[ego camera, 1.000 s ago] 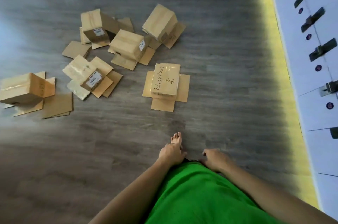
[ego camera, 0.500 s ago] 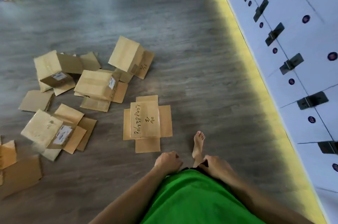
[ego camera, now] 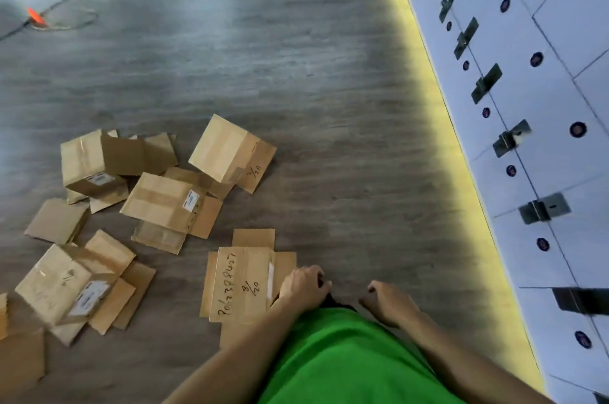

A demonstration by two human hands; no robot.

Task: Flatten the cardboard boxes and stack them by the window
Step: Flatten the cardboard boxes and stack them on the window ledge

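Currently we are looking down on a grey wood-grain plank floor (ego camera: 296,74) where several corrugated brown cardboard boxes are lying scattered, none of them flattened. Nearest us, the handwritten box (ego camera: 242,285) is sitting with its four flaps splayed flat around it, its matte top bearing black marker digits and "8/20". Our left hand (ego camera: 304,285) is hanging over that box's right flap with fingers loosely curled, gripping nothing; whether it is touching the cardboard we cannot tell. Our right hand (ego camera: 389,303) is hanging beside the green shirt (ego camera: 346,360), fingers likewise loosely curled and holding nothing. Further left, the labelled box (ego camera: 66,288) is resting tilted on its spread flaps, a white rectangular sticker on one face. Beyond it, the taped box (ego camera: 161,201) is showing a glossy tape strip across its top, and two more cuboid boxes are lying behind. Along the right we are seeing a white panelled wall (ego camera: 527,107) with dark metal latches and round studs.
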